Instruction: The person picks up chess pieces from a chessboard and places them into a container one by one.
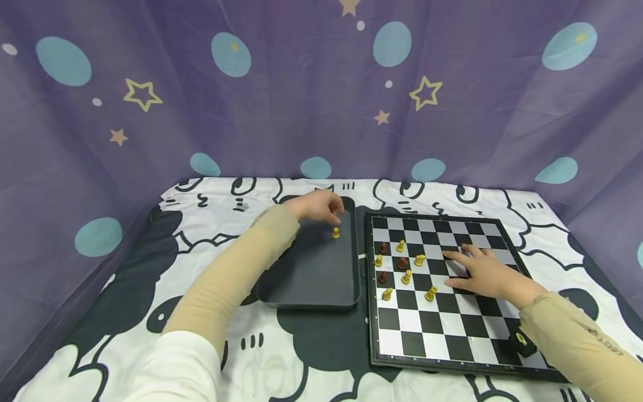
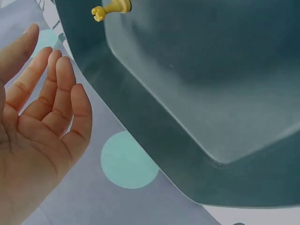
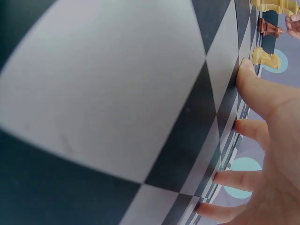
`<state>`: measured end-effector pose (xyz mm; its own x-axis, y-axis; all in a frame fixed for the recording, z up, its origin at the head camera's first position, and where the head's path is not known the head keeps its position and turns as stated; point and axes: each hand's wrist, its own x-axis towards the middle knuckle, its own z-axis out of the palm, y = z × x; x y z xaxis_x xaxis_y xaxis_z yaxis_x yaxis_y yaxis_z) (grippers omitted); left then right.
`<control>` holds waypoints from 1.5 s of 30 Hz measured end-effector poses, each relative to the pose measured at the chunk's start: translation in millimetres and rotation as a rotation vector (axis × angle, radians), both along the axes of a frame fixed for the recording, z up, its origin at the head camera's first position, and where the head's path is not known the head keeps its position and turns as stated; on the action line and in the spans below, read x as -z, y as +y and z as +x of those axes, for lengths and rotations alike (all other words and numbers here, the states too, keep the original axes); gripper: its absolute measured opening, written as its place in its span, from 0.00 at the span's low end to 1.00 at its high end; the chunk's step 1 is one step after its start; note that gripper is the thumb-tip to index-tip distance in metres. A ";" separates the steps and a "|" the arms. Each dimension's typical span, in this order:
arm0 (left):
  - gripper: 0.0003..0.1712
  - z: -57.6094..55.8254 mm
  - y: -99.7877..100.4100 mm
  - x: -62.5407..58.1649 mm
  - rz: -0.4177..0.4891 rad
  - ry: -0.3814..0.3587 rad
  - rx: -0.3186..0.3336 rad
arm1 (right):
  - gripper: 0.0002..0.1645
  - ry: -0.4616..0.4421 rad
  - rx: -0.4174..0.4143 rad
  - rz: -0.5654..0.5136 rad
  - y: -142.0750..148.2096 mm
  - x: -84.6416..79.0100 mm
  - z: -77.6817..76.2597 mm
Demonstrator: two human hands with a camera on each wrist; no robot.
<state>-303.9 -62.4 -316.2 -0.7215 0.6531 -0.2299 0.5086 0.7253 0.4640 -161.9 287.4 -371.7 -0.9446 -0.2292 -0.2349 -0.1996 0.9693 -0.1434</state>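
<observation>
In the head view my left hand (image 1: 317, 205) is over the far part of a dark grey tray (image 1: 313, 273). A small yellow rook (image 1: 336, 233) stands in the tray just under the fingertips. In the left wrist view that hand has loosely bent, separate fingers with nothing between them, apart from the rook (image 2: 115, 7). My right hand (image 1: 484, 276) lies spread with its fingertips down on the black and white chessboard (image 1: 436, 346). Near its thumb, in the right wrist view, a yellow knight (image 3: 266, 58) stands on the board.
Left on the board are several yellow pieces, among them a knight (image 1: 420, 260), and dark red pieces, one a larger piece (image 1: 402, 263). A black object (image 1: 522, 341) with a yellow mark is at the right sleeve. A patterned cloth (image 1: 251, 357) lies beneath; a purple curtain (image 1: 311, 111) hangs behind.
</observation>
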 end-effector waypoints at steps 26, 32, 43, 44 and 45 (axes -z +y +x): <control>0.16 23.9 42.0 -6.4 0.021 0.018 0.110 | 0.49 0.012 0.001 0.013 2.1 1.5 -1.6; 0.15 29.5 58.7 -3.9 0.021 0.001 0.158 | 0.48 -0.001 0.014 0.010 1.0 2.1 -1.3; 0.15 34.1 83.1 0.4 -0.007 -0.011 0.202 | 0.48 0.001 0.017 0.003 0.3 0.3 -0.1; 0.16 33.8 84.4 1.5 -0.017 -0.007 0.209 | 0.48 0.000 0.017 0.003 0.2 0.5 0.0; 0.16 33.7 85.6 2.4 -0.027 -0.001 0.217 | 0.47 -0.001 0.016 0.002 0.0 0.6 0.2</control>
<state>-270.2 23.2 -318.6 -0.5641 0.7868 -0.2503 0.6540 0.6108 0.4462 -161.7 287.4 -372.3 -0.9480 -0.2133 -0.2362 -0.1837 0.9728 -0.1413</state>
